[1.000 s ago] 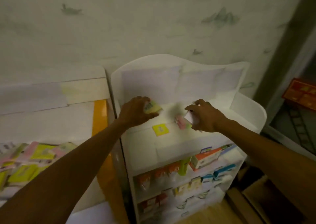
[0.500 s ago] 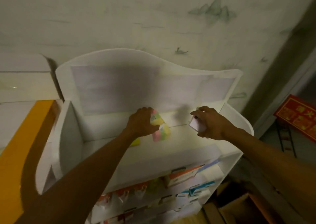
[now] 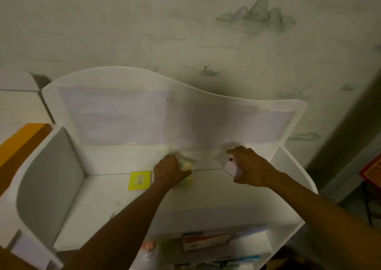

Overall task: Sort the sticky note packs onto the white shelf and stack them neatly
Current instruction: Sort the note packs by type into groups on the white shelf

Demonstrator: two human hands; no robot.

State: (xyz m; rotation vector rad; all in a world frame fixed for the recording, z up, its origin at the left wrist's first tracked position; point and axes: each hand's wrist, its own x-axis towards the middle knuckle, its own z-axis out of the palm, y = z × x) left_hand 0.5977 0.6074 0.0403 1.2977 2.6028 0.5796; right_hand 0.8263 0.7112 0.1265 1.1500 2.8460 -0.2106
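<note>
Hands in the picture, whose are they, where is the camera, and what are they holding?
No machine here: a person wears the camera on their head, so you look down their arms at a white shelf. The left hand grips a yellowish sticky note pack, blurred, near the back of the top shelf. The right hand holds a pale pack just above the shelf. A yellow pack lies flat left of the left hand. More packs and boxes sit on lower shelves.
</note>
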